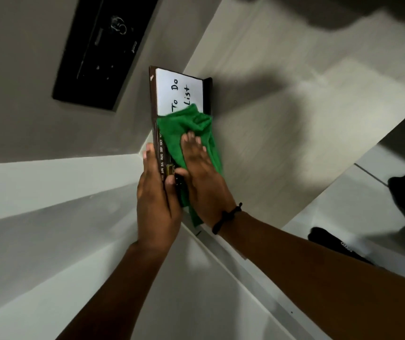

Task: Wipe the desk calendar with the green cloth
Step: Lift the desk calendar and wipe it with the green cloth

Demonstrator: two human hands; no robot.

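Green cloth (191, 133) flat under right hand (202, 177), fingers spread, pressing calendar (172, 94) face. Left hand (156, 197) grips near-left edge. Long axis near-far; unwiped "To Do List" panel lies beyond fingertips.

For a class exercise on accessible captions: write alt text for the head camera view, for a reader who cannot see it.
A right hand presses a green cloth flat against a desk calendar, while the left hand steadies its edge. Above the cloth, a white panel reads "To Do List". A black band circles the right wrist.
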